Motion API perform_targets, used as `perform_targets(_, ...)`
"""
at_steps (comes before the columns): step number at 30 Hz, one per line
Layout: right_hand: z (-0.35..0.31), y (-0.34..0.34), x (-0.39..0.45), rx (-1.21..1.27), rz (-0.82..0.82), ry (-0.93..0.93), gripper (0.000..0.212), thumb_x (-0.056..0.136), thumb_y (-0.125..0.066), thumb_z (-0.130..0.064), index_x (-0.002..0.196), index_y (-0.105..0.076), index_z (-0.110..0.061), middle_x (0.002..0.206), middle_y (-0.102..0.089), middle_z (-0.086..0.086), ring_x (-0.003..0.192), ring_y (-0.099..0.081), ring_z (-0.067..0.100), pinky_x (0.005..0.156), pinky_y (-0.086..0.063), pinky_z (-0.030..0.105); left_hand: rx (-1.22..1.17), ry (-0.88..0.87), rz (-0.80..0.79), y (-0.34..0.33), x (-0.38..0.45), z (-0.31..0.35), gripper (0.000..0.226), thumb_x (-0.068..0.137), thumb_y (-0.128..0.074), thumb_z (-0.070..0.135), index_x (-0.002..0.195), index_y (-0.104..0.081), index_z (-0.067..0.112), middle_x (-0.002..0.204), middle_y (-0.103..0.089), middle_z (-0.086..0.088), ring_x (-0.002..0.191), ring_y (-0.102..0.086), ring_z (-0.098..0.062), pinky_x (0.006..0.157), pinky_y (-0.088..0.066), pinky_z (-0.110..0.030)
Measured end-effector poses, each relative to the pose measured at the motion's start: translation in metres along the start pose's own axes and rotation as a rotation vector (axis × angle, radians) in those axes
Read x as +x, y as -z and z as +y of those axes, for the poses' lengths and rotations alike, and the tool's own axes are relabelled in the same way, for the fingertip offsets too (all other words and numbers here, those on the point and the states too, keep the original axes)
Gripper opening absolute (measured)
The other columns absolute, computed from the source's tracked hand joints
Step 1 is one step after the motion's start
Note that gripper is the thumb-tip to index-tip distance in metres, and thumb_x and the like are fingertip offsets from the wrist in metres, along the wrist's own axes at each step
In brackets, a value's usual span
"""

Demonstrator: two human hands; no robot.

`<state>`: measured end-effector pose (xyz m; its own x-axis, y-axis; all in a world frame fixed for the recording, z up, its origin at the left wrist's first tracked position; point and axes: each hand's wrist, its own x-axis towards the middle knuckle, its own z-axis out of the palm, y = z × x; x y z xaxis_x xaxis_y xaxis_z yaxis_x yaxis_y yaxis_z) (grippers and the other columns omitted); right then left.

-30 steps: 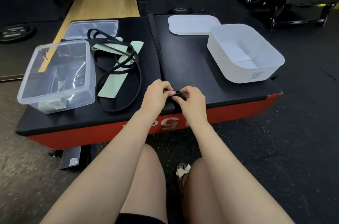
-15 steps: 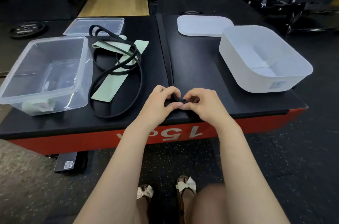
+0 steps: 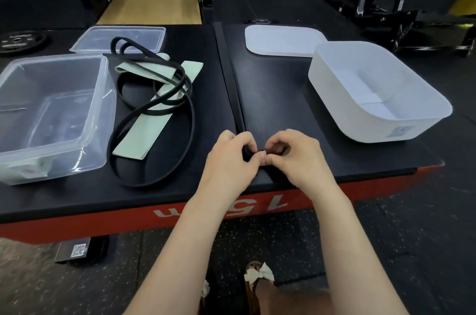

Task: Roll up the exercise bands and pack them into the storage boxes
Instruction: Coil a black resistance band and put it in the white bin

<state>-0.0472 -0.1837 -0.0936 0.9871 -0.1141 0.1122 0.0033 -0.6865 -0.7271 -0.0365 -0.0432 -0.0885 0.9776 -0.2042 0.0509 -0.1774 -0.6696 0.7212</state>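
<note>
My left hand (image 3: 230, 157) and my right hand (image 3: 293, 153) meet at the front middle of the black platform (image 3: 278, 98). Both pinch the near end of a narrow black band (image 3: 233, 88) that runs away from me along the platform's centre line. Its rolled end is mostly hidden by my fingers. A loose black loop band (image 3: 152, 108) lies tangled over a flat pale green band (image 3: 144, 131) to the left. A clear plastic box (image 3: 51, 113) stands at the far left. A white box (image 3: 371, 98) stands at the right.
A clear lid (image 3: 118, 39) lies behind the bands and a white lid (image 3: 283, 40) behind the white box. The platform has a red front edge (image 3: 103, 222). Gym racks, a wooden lifting floor and a weight plate stand beyond. My feet show below.
The view has risen and shifted as my head moved; my knees have dropped out of sight. Both hands stay at the band's end, fingers shifting slightly on it.
</note>
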Motion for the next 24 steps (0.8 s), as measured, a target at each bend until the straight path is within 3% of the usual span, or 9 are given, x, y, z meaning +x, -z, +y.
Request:
perform_targets(5, -0.008, -0.016, -0.018, -0.109, 0.193, -0.005, 0.004, 0.08, -0.069, -0.011, 0.077, -0.067, -0.009, 0.075, -0.058, -0.003, 0.073, -0.055, 0.013, 0.071, -0.044, 0.026, 0.018, 0.054, 0.079, -0.006, -0.001, 0.006, 0.015, 0.086, -0.059, 0.036, 0.08, -0.054, 0.023, 0.09, -0.045, 0.005, 0.082, -0.052, -0.014, 0.073, -0.038, -0.025)
perform_targets(11, -0.015, -0.03, -0.031, -0.187, 0.224, 0.006, 0.015, 0.09, -0.057, -0.02, 0.08, -0.061, -0.01, 0.078, -0.048, -0.005, 0.076, -0.046, 0.012, 0.064, -0.027, 0.02, 0.007, 0.065, 0.161, -0.013, -0.005, 0.009, 0.016, 0.087, -0.059, 0.033, 0.079, -0.052, 0.021, 0.086, -0.043, 0.007, 0.078, -0.049, -0.013, 0.076, -0.04, -0.026)
perform_targets(14, -0.02, -0.037, -0.035, -0.168, 0.239, -0.016, 0.011, 0.092, -0.053, -0.021, 0.084, -0.055, -0.013, 0.086, -0.05, -0.003, 0.082, -0.044, 0.014, 0.068, -0.028, 0.022, -0.016, 0.08, 0.182, -0.012, -0.006, 0.008, 0.017, 0.087, -0.059, 0.033, 0.077, -0.053, 0.021, 0.085, -0.046, 0.007, 0.076, -0.05, -0.011, 0.075, -0.039, -0.025)
perform_targets(21, -0.019, -0.047, -0.028, -0.195, 0.331, -0.028, 0.016, 0.09, -0.053, -0.011, 0.077, -0.044, -0.014, 0.081, -0.047, 0.0, 0.077, -0.042, 0.017, 0.068, -0.03, 0.025, 0.06, 0.048, 0.158, -0.007, -0.007, 0.009, 0.012, 0.087, -0.058, 0.036, 0.085, -0.055, 0.024, 0.089, -0.056, 0.007, 0.082, -0.055, -0.011, 0.078, -0.042, -0.027)
perform_targets(24, -0.018, -0.047, -0.026, -0.17, 0.346, -0.009, 0.018, 0.088, -0.058, -0.012, 0.075, -0.046, -0.015, 0.078, -0.047, -0.002, 0.075, -0.041, 0.015, 0.066, -0.025, 0.022, 0.032, 0.0, 0.157, -0.004, -0.01, 0.01, 0.016, 0.088, -0.057, 0.031, 0.1, -0.048, 0.026, 0.086, -0.061, 0.008, 0.081, -0.057, -0.008, 0.078, -0.044, -0.028)
